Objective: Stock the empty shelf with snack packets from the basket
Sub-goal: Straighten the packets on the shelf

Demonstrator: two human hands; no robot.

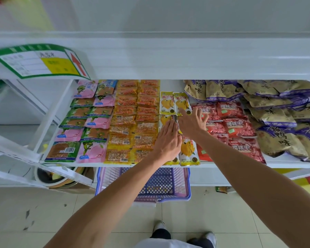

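Both hands lie flat and open on the flat yellow mango snack packets (188, 151) in the middle of the white metal shelf (284, 164). The left hand (166, 142) and right hand (191, 122) press on them and grip nothing. These packets look light, thin and slippery, so I think it is best to pinch one by its edge. I can count about five yellow ones; the hands hide some. The purple plastic basket (145, 185) sits below the shelf and looks empty.
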